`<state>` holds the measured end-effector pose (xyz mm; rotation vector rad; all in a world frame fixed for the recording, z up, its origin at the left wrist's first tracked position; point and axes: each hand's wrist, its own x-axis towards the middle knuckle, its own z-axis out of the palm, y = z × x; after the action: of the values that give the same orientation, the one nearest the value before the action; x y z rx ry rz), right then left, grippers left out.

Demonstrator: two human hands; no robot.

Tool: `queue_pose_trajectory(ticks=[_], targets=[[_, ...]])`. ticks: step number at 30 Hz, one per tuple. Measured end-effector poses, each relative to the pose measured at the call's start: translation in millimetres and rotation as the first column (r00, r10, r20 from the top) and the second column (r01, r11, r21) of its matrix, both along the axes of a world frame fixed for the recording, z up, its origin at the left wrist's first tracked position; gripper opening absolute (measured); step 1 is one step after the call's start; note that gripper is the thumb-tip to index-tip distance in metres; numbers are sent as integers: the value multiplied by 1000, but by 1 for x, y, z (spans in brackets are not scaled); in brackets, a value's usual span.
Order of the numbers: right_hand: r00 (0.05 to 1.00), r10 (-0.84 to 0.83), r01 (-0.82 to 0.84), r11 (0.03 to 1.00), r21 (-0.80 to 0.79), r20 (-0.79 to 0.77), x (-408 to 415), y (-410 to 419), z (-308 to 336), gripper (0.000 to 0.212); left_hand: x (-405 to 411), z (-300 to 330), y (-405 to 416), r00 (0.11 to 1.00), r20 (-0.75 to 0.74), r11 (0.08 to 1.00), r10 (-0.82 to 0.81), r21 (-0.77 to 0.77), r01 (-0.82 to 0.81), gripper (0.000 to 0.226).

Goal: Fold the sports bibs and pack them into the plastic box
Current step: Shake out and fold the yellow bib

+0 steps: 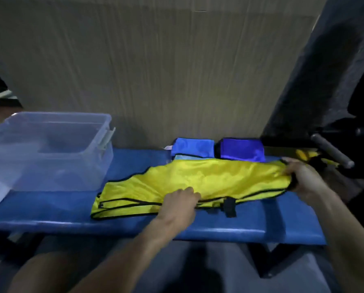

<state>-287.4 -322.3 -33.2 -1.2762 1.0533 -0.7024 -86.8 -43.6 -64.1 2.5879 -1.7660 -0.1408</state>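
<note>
While the left hand (180, 200) pinches the yellow bib (198, 185) at its lower edge, the right hand (301, 178) grips its right end. It lies across the blue bench (261, 227) at centre frame. Two folded blue bibs (219, 148) sit behind; the plastic box (49, 149) stands open at left.

A blue padded bench (229, 231) runs across the foreground, its glossy front edge catching dim highlights. Behind its far edge stands a pale wood-grain panel (166, 70) with vertical streaks, filling most of the upper field. To the right leans a dark upholstered pad (316, 77), beside black equipment with a grey foam-covered bar (330, 150) near the bench's far right corner. Lighting is low; the space beneath the bench lies in shadow.
</note>
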Motion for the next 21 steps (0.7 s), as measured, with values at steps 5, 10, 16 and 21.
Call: queue_pose_trajectory(ticks=[5, 10, 16, 21], targets=[[999, -19, 21, 997, 78, -30, -14, -1, -48, 38, -11, -20, 6, 998, 44, 999, -44, -9, 45, 33], [986, -123, 139, 978, -152, 112, 13, 4, -25, 14, -8, -5, 15, 972, -193, 989, -131, -91, 115, 35], [980, -49, 130, 890, -438, 190, 29, 20, 23, 23, 71, 4, 55, 953, -266, 886, 147, -393, -247, 18], [981, -44, 139, 844, -518, 191, 44, 36, 31, 27, 136, -3, 124, 757, -15, 758, 653, 17, -652, 40]])
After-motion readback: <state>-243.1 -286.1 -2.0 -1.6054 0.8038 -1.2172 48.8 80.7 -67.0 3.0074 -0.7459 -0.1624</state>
